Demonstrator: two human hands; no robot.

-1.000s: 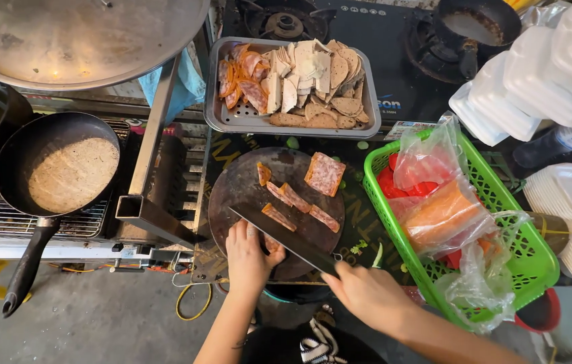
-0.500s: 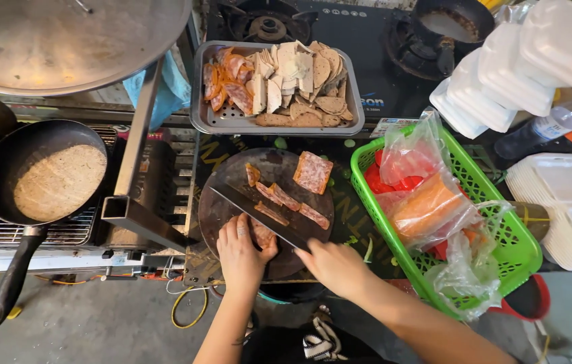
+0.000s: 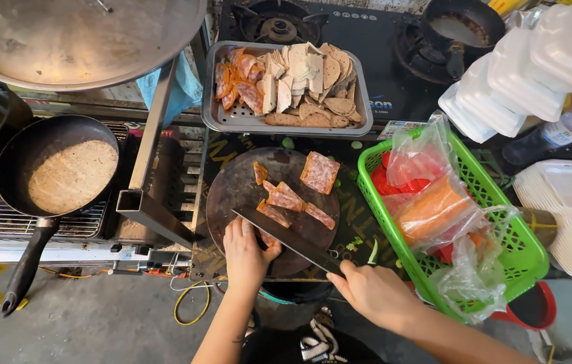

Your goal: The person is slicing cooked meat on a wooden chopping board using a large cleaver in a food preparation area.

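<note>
The knife point(image 3: 289, 237) has perhaps edged toward the left hand point(image 3: 245, 253).

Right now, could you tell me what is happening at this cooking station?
A person is slicing pink meat on a round dark cutting board. The right hand grips the handle of a large knife, its blade angled across the board. The left hand presses down on a piece at the board's near edge. Several cut slices and a bigger slab lie further up the board. Behind it sits a metal tray of sliced foods, and a green basket of bagged items stands to the right.
</note>
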